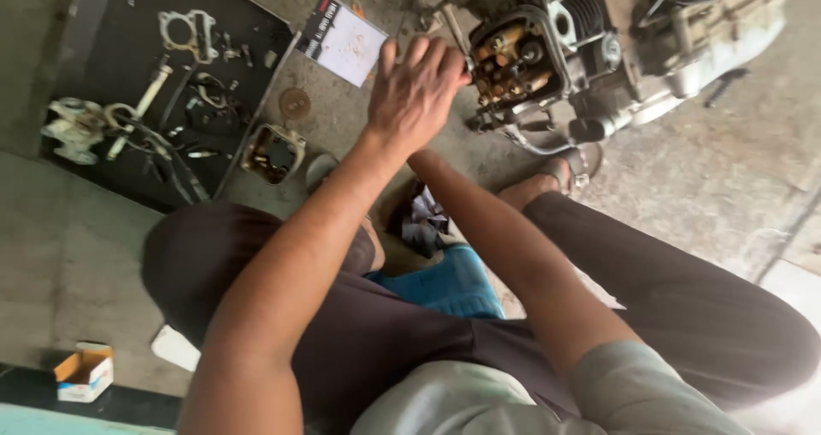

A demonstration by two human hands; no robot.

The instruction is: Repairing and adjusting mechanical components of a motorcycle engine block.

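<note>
Grey shirt sleeves and dark trousers fill the bottom of the view, with a blue cloth (445, 283) lying between the knees of the squatting person. Both bare forearms stretch up toward an engine (599, 50) lying on the concrete floor (718, 178) near the top right. Left hand (416, 93) is raised with its back to the camera, fingers (428, 54) loosely spread and slightly bent, their tips touching the open cylinder head (516, 63); it grips nothing visible. Right hand is hidden behind the left one, so I cannot tell how its fingers stand or what it has hold of. One sandalled foot (560, 174) rests just below the engine. Left of the hands, a black mat (111, 76) in the top left corner of the floor carries a gasket (186, 33) and scattered small parts. A white booklet (344, 37) lies at the mat's right edge, a metal cover (272, 153) just below it. A small open box (84, 372) sits by the bottom left corner.
</note>
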